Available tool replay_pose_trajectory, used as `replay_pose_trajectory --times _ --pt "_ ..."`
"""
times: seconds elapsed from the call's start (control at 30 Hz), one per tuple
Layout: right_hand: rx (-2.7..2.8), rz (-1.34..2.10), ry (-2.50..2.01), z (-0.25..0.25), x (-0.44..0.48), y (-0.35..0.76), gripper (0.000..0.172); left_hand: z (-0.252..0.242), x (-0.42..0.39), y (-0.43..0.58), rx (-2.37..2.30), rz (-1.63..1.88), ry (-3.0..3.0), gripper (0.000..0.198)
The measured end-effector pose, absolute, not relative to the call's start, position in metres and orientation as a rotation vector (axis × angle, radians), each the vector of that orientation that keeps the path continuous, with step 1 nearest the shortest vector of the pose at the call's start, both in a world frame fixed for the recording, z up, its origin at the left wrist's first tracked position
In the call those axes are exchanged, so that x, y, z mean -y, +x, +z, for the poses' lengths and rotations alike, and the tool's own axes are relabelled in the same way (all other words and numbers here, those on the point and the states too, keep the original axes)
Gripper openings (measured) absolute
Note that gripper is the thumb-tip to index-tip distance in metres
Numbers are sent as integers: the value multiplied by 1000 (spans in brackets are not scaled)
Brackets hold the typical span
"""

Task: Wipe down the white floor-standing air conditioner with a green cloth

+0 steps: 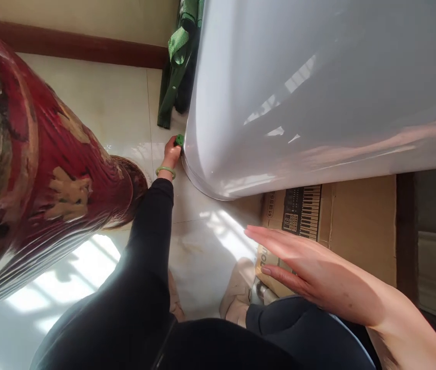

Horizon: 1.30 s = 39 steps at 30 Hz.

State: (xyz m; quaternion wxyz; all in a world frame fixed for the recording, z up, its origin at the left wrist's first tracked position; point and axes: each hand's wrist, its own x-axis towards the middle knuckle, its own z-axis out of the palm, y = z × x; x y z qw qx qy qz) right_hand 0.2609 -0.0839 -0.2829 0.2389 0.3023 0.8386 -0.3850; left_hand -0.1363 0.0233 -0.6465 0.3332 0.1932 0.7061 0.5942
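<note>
My left hand [172, 154], with a pale green bangle at its wrist, is closed around a small crumpled green cloth [179, 140]. Most of the cloth is hidden by my fingers. It is at the left edge of a large glossy white appliance [241, 113], low down near the floor. My right hand [302, 257] is held in the air with its fingers stretched out and the thumb apart, holding nothing. Behind that hand, a cardboard box [360, 221] printed with a piano keyboard picture leans beside the appliance.
A thick red pillar-like object [75, 169] with brown patches, wrapped in clear film, slants along the left. Folded green straps and dark green bars [175, 77] are by the wall behind the appliance. Sunlight falls on the pale tiled floor [202, 257] around my feet.
</note>
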Motion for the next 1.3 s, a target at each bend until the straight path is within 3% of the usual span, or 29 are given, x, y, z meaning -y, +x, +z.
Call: replay_pose_trajectory --times 0.2,0.43,0.6,0.97,1.3 --pt "-2213 -1089 807 -281 80 242 66 -639 28 -101 -1965 1470 530 42" --pt "-2223 -1072 711 -281 78 218 68 -639 84 -13 -2109 1528 439 43" --pt "-2212 -1080 705 -284 76 214 66 -637 66 -21 -2137 1543 400 50" --pt "-2332 -996 712 -284 83 248 64 -653 -14 -126 -2032 1510 798 38" --pt "-2227 -1035 740 -282 83 231 71 -639 29 -72 -2131 1439 586 48"
